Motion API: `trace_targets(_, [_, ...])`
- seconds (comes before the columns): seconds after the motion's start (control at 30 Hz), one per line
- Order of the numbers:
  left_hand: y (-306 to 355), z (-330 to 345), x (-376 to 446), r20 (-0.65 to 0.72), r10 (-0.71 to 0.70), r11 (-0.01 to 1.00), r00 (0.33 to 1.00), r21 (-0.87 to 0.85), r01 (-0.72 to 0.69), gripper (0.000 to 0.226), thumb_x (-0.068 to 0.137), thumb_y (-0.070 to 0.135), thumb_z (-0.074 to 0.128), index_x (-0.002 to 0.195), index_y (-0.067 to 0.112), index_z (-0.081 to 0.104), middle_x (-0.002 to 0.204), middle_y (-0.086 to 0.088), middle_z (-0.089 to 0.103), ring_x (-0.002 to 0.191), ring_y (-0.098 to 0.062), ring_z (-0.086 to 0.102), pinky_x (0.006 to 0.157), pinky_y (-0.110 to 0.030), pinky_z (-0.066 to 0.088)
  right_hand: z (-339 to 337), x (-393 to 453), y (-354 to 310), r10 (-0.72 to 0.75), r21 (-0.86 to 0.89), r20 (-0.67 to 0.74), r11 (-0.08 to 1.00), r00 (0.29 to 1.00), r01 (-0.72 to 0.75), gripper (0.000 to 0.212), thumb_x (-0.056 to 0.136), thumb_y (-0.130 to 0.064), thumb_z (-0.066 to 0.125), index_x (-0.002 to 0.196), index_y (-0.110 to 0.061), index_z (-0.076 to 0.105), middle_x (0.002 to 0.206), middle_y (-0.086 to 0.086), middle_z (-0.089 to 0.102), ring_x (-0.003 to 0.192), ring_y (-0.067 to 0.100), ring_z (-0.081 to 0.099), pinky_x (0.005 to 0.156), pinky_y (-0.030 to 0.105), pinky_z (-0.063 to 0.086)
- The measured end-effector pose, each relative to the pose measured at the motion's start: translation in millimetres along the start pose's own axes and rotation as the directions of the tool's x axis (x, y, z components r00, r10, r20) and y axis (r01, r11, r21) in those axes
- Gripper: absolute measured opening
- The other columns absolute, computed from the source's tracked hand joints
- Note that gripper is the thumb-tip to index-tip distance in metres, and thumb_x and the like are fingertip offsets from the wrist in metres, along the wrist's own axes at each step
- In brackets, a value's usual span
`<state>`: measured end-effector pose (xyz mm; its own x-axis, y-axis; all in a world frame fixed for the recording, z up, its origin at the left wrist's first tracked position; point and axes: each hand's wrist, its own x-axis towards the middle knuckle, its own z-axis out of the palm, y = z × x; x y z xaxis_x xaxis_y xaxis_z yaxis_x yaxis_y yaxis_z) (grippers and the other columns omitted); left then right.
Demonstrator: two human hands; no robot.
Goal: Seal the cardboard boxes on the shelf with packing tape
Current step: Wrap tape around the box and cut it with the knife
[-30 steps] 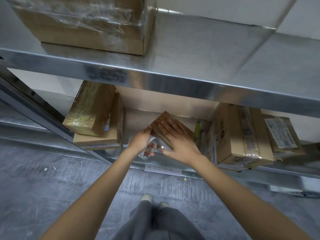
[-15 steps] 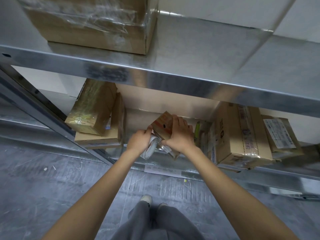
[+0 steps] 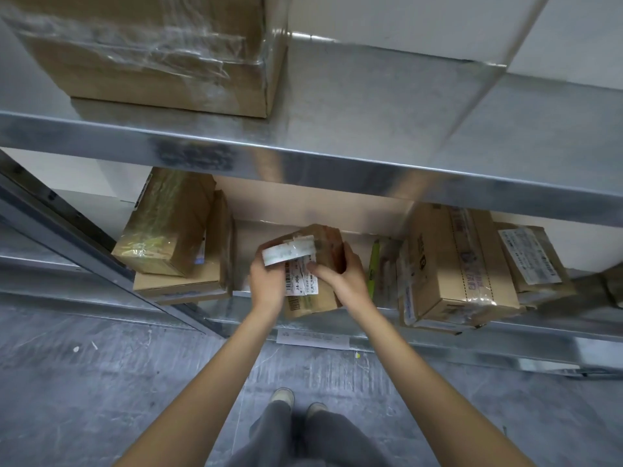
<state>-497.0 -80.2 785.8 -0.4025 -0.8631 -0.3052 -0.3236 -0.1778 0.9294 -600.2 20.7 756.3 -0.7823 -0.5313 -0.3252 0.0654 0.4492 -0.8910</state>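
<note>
Stood facing a metal shelf (image 3: 337,160), both arms reaching to the lower level. Gripped a roll of packing tape (image 3: 286,253) in the left hand (image 3: 268,284), fingers curled round it, roll held against the upper left of a small cardboard box (image 3: 315,298). Clasped that box with the right hand (image 3: 340,281), fingers wrapped over its right side and thumb laid across a white barcode label (image 3: 300,281) on the near face. Box tilted, near the front edge of the lower shelf (image 3: 438,335), between other parcels. Left of it: a film-wrapped box (image 3: 165,224) leaning on a flat carton (image 3: 209,264). Right of it: a slim green packet (image 3: 373,264), then a larger carton (image 3: 451,264) with printed tape, then a further box bearing a shipping label (image 3: 526,254). Up on the top level, far left: a big carton in clear wrap (image 3: 161,52). Below: grey floor (image 3: 84,382), grey trousers, two pale shoes (image 3: 298,399).
</note>
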Motion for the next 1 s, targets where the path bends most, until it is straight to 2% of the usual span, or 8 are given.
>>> trace_targets(0.1, [10.4, 11.7, 6.5, 0.113, 0.214, 0.927, 0.97, 0.29, -0.239, 0.022, 0.098, 0.014, 0.045, 0.109, 0.017, 0.064, 0.1, -0.004, 0.069, 0.095, -0.025, 0.067, 0.077, -0.031, 0.053, -3.1, -5.5, 0.1, -0.127, -0.112, -0.099, 0.987, 0.987, 0.116, 0.075, 0.077, -0.068, 0.055, 0.142, -0.033, 0.04, 0.141, -0.004, 0.049, 0.128, 0.014, 0.047, 0.109, 0.039, 0.038])
trace_targets(0.23, [23.2, 30.6, 18.9, 0.185, 0.223, 0.808, 0.957, 0.514, -0.288, 0.03, 0.099, 0.022, 0.039, 0.119, 0.023, 0.06, 0.108, -0.005, 0.071, 0.094, -0.029, 0.066, 0.076, -0.033, 0.051, -15.1, 0.4, -4.6, -0.346, -0.394, -0.046, 0.868, 0.937, 0.301, 0.056, 0.101, -0.036, 0.039, 0.153, -0.02, 0.023, 0.158, 0.002, 0.028, 0.144, 0.017, 0.029, 0.117, 0.035, 0.028])
trace_targets(0.33, [25.0, 40.8, 21.8, 0.2, 0.229, 0.712, 0.953, 0.633, -0.304, 0.029, 0.1, 0.025, 0.035, 0.118, 0.024, 0.058, 0.107, -0.007, 0.07, 0.094, -0.032, 0.065, 0.076, -0.037, 0.05, -19.1, 7.1, 3.5, -0.309, -0.432, -0.004, 0.858, 0.951, 0.277, 0.063, 0.097, -0.053, 0.032, 0.152, -0.026, 0.019, 0.158, -0.001, 0.026, 0.142, 0.02, 0.033, 0.111, 0.047, 0.033])
trace_targets(0.47, [23.3, 42.0, 19.4, 0.247, 0.263, 0.64, 0.933, 0.679, -0.36, 0.027, 0.099, 0.022, 0.036, 0.116, 0.025, 0.057, 0.109, -0.004, 0.068, 0.097, -0.03, 0.063, 0.073, -0.032, 0.044, -18.8, 9.2, 19.3, -0.277, -0.497, 0.047, 0.827, 0.96, 0.263, 0.081, 0.087, -0.075, 0.031, 0.151, -0.03, 0.013, 0.159, -0.004, 0.019, 0.146, 0.018, 0.022, 0.113, 0.052, 0.027])
trace_targets(0.73, [22.6, 40.7, 21.8, 0.281, 0.275, 0.566, 0.92, 0.726, -0.391, 0.024, 0.1, 0.023, 0.035, 0.117, 0.021, 0.052, 0.103, -0.007, 0.068, 0.09, -0.032, 0.064, 0.065, -0.031, 0.04, -16.5, 1.3, 17.5, -0.25, -0.611, 0.041, 0.76, 0.967, 0.222, 0.087, 0.087, -0.076, 0.028, 0.155, -0.028, 0.004, 0.163, -0.007, 0.0, 0.149, 0.012, -0.003, 0.119, 0.052, 0.012])
trace_targets(0.8, [22.1, 31.6, 25.1, 0.308, 0.285, 0.615, 0.908, 0.668, -0.419, 0.016, 0.1, 0.019, 0.035, 0.112, 0.016, 0.045, 0.096, -0.011, 0.067, 0.084, -0.036, 0.064, 0.064, -0.037, 0.046, -20.4, -0.4, 15.9, -0.229, -0.663, 0.061, 0.718, 0.972, 0.211, 0.086, 0.089, -0.075, 0.026, 0.155, -0.027, -0.002, 0.163, -0.008, -0.006, 0.149, 0.012, -0.005, 0.12, 0.05, 0.006])
trace_targets(0.9, [12.2, 9.5, 29.2, 0.258, 0.307, 0.83, 0.916, 0.399, -0.391, 0.012, 0.102, 0.021, 0.039, 0.11, 0.012, 0.04, 0.1, -0.012, 0.068, 0.084, -0.03, 0.068, 0.068, -0.043, 0.058, -21.8, -0.7, 9.8, -0.229, -0.726, 0.081, 0.653, 0.97, 0.215, 0.088, 0.088, -0.077, 0.022, 0.155, -0.027, -0.005, 0.162, -0.009, -0.008, 0.149, 0.012, -0.007, 0.12, 0.049, -0.001])
trace_targets(1.0, [3.1, 8.7, 21.3, 0.13, 0.301, 0.875, 0.945, 0.357, -0.328, 0.023, 0.101, 0.024, 0.046, 0.118, 0.008, 0.045, 0.106, -0.015, 0.068, 0.09, -0.034, 0.068, 0.068, -0.038, 0.056, -15.6, -1.8, 3.9, -0.251, -0.805, 0.077, 0.555, 0.965, 0.209, 0.083, 0.093, -0.071, 0.019, 0.155, -0.022, -0.004, 0.162, -0.007, -0.008, 0.149, 0.012, -0.01, 0.116, 0.046, -0.016])
